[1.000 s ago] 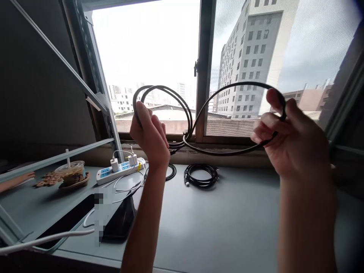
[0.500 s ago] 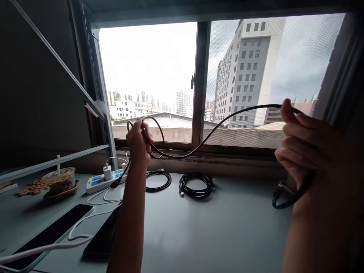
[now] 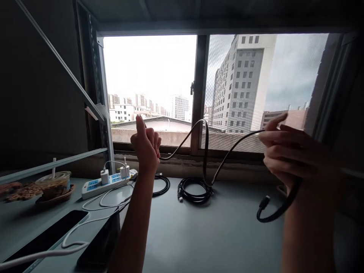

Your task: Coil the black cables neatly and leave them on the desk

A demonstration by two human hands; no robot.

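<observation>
A black cable [image 3: 206, 151] hangs in the air between my two hands, with one tall bend in its middle. My left hand [image 3: 146, 142] is closed around its left part, thumb pointing up. On the right, my right hand [image 3: 287, 151] grips the other part with curled fingers. Below that hand a loose end with a black plug [image 3: 265, 202] curves out. Behind and below the held cable, a coiled black cable [image 3: 196, 190] lies on the desk. Another black coil [image 3: 163, 186] sits partly behind my left forearm.
A white power strip [image 3: 93, 189] with plugged-in chargers stands at the back left. White charging cords [image 3: 71, 246] cross a light-edged phone [image 3: 42, 239] and lie near a dark one [image 3: 99, 242]. A drink cup [image 3: 54, 184] rests on a tray. The window [image 3: 150, 76] is behind the desk.
My hands have come closer together, the right one moving left. The cable between them now bends up and dips low, and the loops at my left hand no longer show.
</observation>
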